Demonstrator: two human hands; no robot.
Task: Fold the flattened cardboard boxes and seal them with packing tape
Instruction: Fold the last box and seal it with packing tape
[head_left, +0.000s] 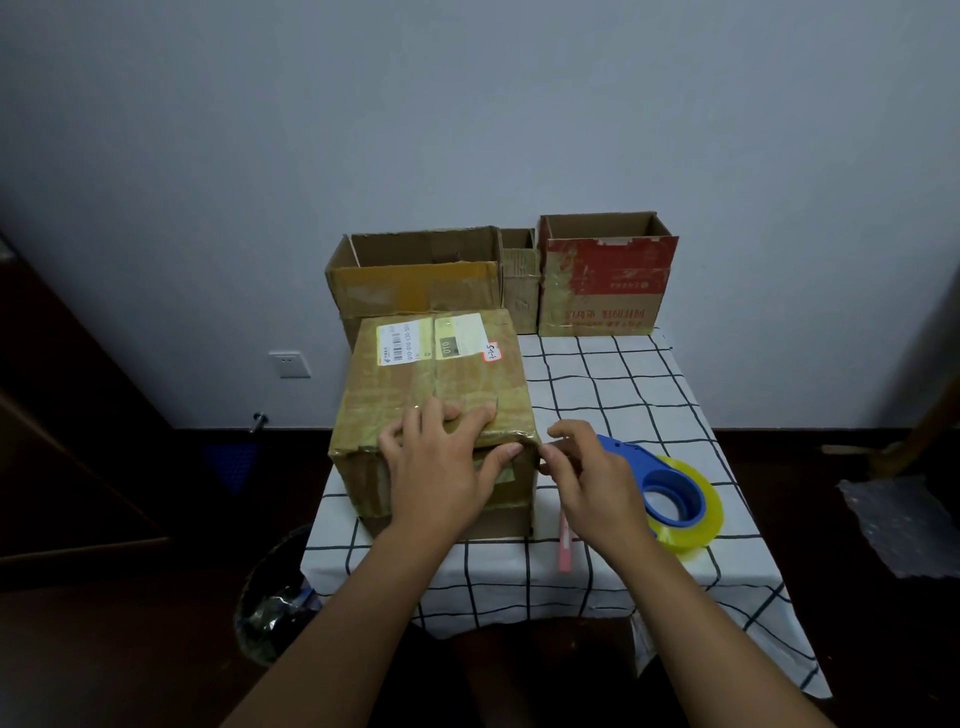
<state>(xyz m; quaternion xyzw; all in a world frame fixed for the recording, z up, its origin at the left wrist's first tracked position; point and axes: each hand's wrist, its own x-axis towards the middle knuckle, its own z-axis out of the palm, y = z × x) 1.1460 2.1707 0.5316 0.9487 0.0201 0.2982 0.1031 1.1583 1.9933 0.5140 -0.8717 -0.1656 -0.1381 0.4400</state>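
While left fingers (457, 415) lie spread, pressed flat over near top edge of closed cardboard box (431, 384), left hand (441, 462) thumb sits on box front face. Right hand (587, 473) fingertips pinched together at box's near right corner, likely on clear tape, hard to tell. Box on left part of checked tablecloth (613, 379). Blue tape dispenser (670, 493) with yellowish roll just right of right hand. Three open boxes (602, 280) behind.

Closed box (435, 374): label "010"; pink tag "3-2-5".
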